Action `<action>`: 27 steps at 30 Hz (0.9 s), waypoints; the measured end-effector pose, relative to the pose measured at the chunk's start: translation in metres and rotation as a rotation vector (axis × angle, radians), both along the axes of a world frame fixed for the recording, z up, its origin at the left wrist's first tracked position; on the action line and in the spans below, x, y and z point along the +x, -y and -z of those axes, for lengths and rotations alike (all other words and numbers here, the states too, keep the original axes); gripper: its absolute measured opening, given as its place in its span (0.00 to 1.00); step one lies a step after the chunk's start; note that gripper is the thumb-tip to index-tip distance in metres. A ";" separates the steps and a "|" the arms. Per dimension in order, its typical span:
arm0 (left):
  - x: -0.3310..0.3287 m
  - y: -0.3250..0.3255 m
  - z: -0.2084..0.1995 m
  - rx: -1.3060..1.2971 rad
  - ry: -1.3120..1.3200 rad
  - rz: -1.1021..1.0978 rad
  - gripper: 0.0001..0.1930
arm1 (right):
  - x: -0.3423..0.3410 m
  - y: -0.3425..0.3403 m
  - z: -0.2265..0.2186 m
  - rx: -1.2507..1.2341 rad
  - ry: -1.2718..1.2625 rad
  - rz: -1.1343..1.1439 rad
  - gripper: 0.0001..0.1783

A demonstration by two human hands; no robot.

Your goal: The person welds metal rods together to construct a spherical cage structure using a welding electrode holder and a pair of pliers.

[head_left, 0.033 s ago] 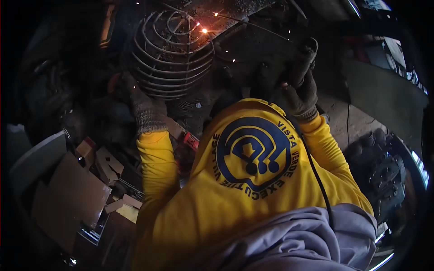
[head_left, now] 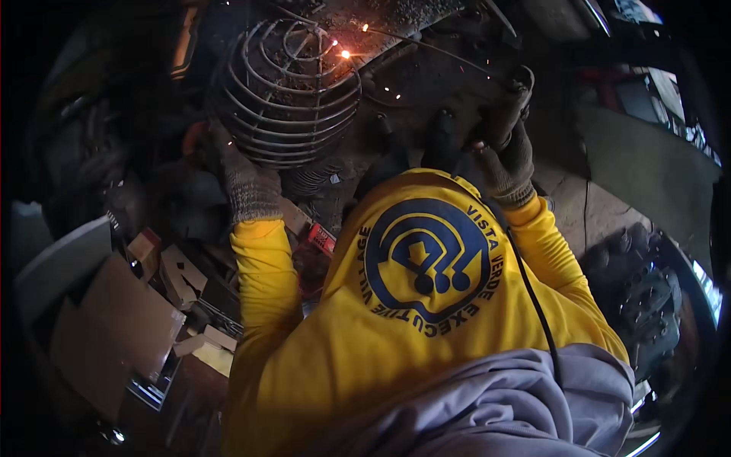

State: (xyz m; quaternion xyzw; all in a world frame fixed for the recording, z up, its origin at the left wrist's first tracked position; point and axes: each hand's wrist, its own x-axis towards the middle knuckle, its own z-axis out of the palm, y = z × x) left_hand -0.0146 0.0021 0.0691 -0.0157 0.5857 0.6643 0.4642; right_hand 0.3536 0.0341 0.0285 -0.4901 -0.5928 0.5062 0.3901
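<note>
A rounded cage of bent metal rods (head_left: 293, 135), with ring after ring joined by cross ribs, lies ahead of me. A spot on its far right rim glows orange, and small sparks fly around it. My right hand (head_left: 509, 152), in a knitted glove with a bare thumb tip, is closed around a dark electrode holder, mostly hidden in shadow. From there a thin welding electrode (head_left: 434, 47) reaches left, its tip glowing apart from the cage. My left hand (head_left: 242, 171), also gloved, is at the cage's near left side; its fingers fade into the dark.
Under the cage's far side is a gritty metal plate (head_left: 396, 34). Coiled metal pieces (head_left: 316, 177) and a red box (head_left: 321, 238) lie nearer me. Cardboard pieces (head_left: 122, 327) fill the lower left. A black cable (head_left: 533, 293) runs over my yellow shirt. Dark machinery (head_left: 651, 305) stands at right.
</note>
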 end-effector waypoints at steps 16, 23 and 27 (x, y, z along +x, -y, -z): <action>-0.027 0.011 0.000 -0.144 -0.108 -0.028 0.36 | -0.039 0.013 0.012 -0.132 -0.053 -0.046 0.27; -0.021 0.009 0.000 -0.138 -0.114 -0.010 0.36 | -0.040 0.017 0.007 -0.173 -0.067 -0.045 0.28; -0.012 0.005 -0.008 -0.148 -0.154 -0.010 0.35 | -0.039 0.018 0.007 -0.106 0.017 -0.050 0.30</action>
